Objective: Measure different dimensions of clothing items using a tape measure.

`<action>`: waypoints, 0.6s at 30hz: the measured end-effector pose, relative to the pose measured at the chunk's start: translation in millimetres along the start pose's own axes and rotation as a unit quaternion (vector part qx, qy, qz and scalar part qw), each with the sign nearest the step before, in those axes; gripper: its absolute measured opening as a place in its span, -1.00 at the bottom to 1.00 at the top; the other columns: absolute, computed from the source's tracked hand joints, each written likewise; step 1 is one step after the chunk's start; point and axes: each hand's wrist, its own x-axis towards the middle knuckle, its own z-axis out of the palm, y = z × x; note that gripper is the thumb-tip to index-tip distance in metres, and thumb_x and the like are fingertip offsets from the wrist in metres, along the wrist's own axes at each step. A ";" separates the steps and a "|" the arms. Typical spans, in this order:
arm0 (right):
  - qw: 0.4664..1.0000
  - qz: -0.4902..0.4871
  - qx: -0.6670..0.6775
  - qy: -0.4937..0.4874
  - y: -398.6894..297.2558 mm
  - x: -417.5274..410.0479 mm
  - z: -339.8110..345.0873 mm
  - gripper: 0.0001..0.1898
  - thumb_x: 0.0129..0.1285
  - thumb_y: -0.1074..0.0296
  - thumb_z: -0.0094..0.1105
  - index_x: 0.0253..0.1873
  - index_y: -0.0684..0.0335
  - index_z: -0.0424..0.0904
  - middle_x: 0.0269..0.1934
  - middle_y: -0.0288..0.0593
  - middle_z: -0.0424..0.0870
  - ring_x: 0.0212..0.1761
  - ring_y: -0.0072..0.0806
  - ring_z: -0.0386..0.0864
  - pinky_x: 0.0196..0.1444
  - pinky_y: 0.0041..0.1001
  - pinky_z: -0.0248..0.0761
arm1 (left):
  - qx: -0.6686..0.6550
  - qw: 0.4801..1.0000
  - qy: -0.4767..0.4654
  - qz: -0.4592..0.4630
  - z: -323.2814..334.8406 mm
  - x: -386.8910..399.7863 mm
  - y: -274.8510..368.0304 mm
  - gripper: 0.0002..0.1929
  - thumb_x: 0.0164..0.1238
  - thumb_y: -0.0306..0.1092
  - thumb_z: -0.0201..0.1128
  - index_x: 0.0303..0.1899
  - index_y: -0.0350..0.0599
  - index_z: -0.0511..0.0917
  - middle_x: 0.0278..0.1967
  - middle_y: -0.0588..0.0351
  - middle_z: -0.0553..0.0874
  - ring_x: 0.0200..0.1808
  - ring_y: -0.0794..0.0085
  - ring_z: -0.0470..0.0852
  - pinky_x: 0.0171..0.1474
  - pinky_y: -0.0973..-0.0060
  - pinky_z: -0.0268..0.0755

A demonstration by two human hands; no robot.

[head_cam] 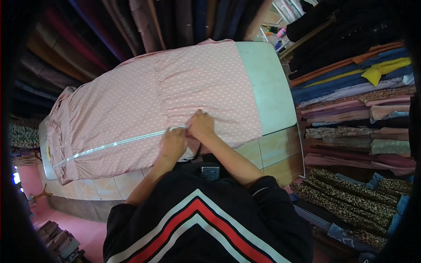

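Note:
A pale pink dress (118, 108) with white dots lies spread over the table, its gathered waist seam crossing near my hands. Along its near side a white measuring tape (115, 144) stretches from the frilled end at the left up to my hands. My left hand (174, 141) pinches the tape against the cloth with bent fingers. Just to its right, my right hand (202, 125) is curled over the gathered cloth where the tape passes beneath it. The tape's far right portion is hidden by that hand. A dark strip hangs below the hands.
The pale tabletop (266, 75) shows at the right, above a tiled side (276, 148). Upright fabric rolls (184, 23) line the far side. Stacked fabrics (345, 115) stand at the right, patterned cloth (348, 197) lower down. Folded fabric (59, 241) sits at lower left.

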 end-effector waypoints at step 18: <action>0.992 0.074 0.094 -0.041 281.6 -14.2 -83.1 -0.78 -0.11 0.13 0.32 -0.38 0.09 0.65 -0.28 -0.19 0.50 -0.26 -0.34 0.54 -0.24 -0.39 0.42 | -0.029 0.989 0.070 -0.125 0.7 7.5 24.5 -0.81 0.01 -0.38 0.07 -0.33 -0.13 0.59 -0.33 0.15 0.60 -0.27 0.29 0.59 0.21 0.07 0.12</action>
